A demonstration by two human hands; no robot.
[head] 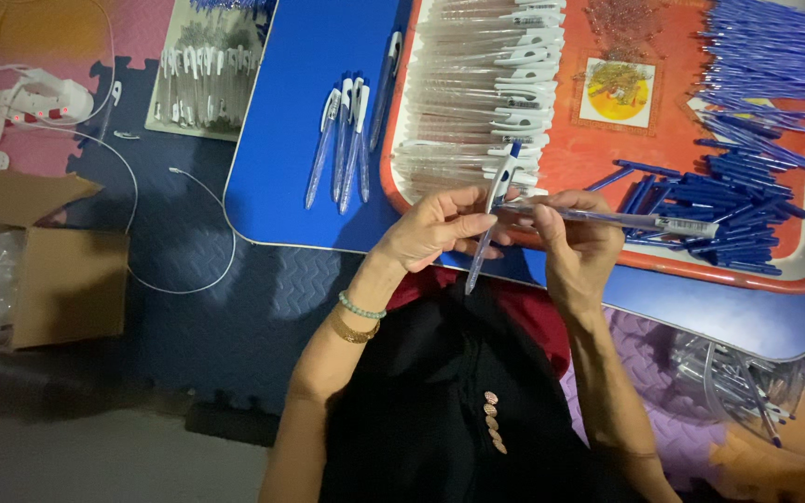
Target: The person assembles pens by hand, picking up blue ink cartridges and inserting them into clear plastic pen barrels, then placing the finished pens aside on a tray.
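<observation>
— What's around you?

— Under my hands, dark blue foam floor mats (188, 307). Just past my fingers, a low blue table (300, 121) bearing an orange plastic tray (607, 158): clear pen barrels with white clips (477, 102) beyond my left hand (435, 228), loose blue refills (747, 158) beyond my right hand (575, 233). Four finished pens (345, 140) lie farther left.

— And in your grip?

— My left fingers pinch a clear pen barrel with a white clip and blue tip (494, 210), upright between both hands. My right fingers close around a thin clear refill tube (626, 220), pointing rightward.
</observation>
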